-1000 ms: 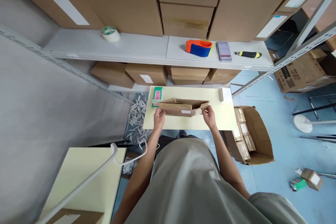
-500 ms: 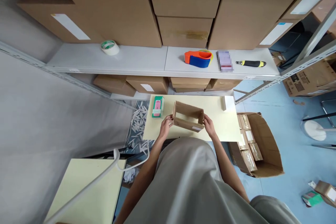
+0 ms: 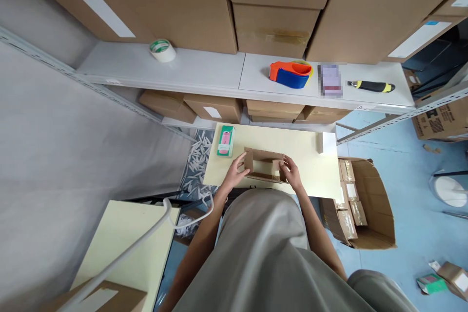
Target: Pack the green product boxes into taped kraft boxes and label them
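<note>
A small cardboard box [image 3: 265, 177] stands between my hands over the pale yellow tabletop [image 3: 314, 185], its top open. Through its middle the tabletop shows, so its bottom is not closed. My left hand [image 3: 235, 174] holds the left end, with thumb and fingers at the two corners of a flap folded inward. At the opposite end my right hand [image 3: 291, 174] grips the wall, thumb over a short inner flap and fingers outside. Left of the box lies a green box with a pink picture [image 3: 225, 141]. A white box [image 3: 328, 143] sits at the table's far right corner.
On the grey shelf [image 3: 204, 70] lie a tape roll [image 3: 163, 50], an orange-and-blue tape dispenser [image 3: 290, 74] and a yellow-and-black cutter [image 3: 371, 86]. Large cartons [image 3: 175, 5] stand behind. A big open carton [image 3: 380, 204] with several small boxes stands right of the table.
The flattened-looking cardboard has been squared up into an open rectangular box, its end flaps now folded inward. Both hands have stayed at its ends, the left having shifted rightward.
</note>
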The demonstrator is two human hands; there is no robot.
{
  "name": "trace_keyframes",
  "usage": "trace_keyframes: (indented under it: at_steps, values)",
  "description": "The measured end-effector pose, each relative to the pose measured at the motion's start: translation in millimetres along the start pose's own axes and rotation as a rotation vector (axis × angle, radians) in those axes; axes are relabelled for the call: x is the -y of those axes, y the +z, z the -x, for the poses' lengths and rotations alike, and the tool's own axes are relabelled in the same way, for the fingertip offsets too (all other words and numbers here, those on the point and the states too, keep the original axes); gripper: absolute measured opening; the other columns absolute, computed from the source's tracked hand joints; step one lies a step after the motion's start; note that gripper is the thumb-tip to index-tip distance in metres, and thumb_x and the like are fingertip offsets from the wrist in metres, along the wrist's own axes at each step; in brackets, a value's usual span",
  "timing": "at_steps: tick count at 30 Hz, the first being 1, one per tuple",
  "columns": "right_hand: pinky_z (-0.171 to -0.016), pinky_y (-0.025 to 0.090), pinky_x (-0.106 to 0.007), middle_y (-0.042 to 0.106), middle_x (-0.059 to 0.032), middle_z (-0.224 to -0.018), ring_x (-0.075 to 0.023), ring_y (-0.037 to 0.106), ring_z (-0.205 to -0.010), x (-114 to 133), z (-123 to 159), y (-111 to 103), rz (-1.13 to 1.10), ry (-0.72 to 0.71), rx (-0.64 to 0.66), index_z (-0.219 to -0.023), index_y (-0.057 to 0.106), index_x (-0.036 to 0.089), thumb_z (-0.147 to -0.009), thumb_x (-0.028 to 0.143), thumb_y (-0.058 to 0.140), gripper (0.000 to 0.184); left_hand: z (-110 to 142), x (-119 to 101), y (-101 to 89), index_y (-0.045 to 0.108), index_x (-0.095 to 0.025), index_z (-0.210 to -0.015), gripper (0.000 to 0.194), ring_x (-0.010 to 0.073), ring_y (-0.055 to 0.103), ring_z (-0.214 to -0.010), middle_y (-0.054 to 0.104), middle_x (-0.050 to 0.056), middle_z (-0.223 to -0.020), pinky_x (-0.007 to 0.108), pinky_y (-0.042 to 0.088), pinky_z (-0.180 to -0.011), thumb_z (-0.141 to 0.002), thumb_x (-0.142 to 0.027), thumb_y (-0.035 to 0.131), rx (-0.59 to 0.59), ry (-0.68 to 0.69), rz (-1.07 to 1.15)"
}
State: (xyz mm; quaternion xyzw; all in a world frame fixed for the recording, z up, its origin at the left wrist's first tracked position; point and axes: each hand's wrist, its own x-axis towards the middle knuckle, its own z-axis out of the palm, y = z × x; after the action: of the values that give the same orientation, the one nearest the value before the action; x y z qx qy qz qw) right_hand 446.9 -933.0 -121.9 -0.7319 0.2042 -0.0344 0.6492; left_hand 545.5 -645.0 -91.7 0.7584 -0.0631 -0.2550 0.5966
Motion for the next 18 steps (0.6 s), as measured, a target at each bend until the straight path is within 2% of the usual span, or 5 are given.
trace_keyframes:
  at_steps: [2,5,11,15,18]
  values:
    - [-0.117,0.058,-0.055,0.07,-0.0181,-0.151,-0.0352,0.069,-0.138,-3,-2,2,-0.007,-0.016,-0.015,-0.149,0.063,0.022,-0.097,0.073,0.066,0.073,2,0,-3.7,0.066,-0.028,-0.153,0.062,0.0345,0.047,-0.162,0.055,0.013,-0.168,0.053,0.038,-0.136,-0.093,-0.04,0.076,0.056,0.097,-0.146]
    - [-0.117,0.057,-0.054,0.071,-0.0172,-0.15,-0.0344,0.068,-0.138,-5,-8,2,0.009,-0.042,0.013,-0.146,0.064,0.024,-0.098,0.073,0.064,0.069,5,2,-6.8,0.072,-0.028,-0.149,0.053,0.0341,0.038,-0.167,0.05,0.012,-0.172,0.05,0.035,-0.137,-0.102,-0.05,0.065,0.119,0.086,-0.269]
    - [-0.119,0.054,-0.054,0.075,-0.0172,-0.141,-0.0344,0.07,-0.132,-1,-17,-6,0.047,0.005,0.033,-0.135,0.068,0.022,-0.095,0.08,0.062,0.071,8,7,-4.0,0.076,-0.022,-0.143,0.073,0.0369,0.033,-0.17,0.044,0.014,-0.178,0.051,0.029,-0.139,-0.102,-0.077,0.053,0.172,-0.026,-0.259]
    - [-0.109,0.06,-0.05,0.073,-0.0155,-0.145,-0.0349,0.066,-0.136,4,-7,-14,-0.004,0.113,0.048,-0.134,0.071,0.025,-0.097,0.085,0.056,0.073,11,12,5.4,0.075,-0.022,-0.141,0.082,0.0416,0.037,-0.167,0.048,0.017,-0.175,0.053,0.043,-0.131,-0.081,-0.077,0.082,0.155,-0.066,-0.201]
    - [-0.103,0.063,-0.048,0.07,-0.0152,-0.151,-0.0361,0.063,-0.141,3,6,-19,-0.064,0.179,0.056,-0.136,0.072,0.027,-0.099,0.086,0.053,0.073,12,16,13.9,0.067,-0.022,-0.147,0.083,0.0381,0.062,-0.147,0.06,0.019,-0.162,0.051,0.057,-0.118,-0.078,-0.062,0.09,0.03,-0.051,-0.144]
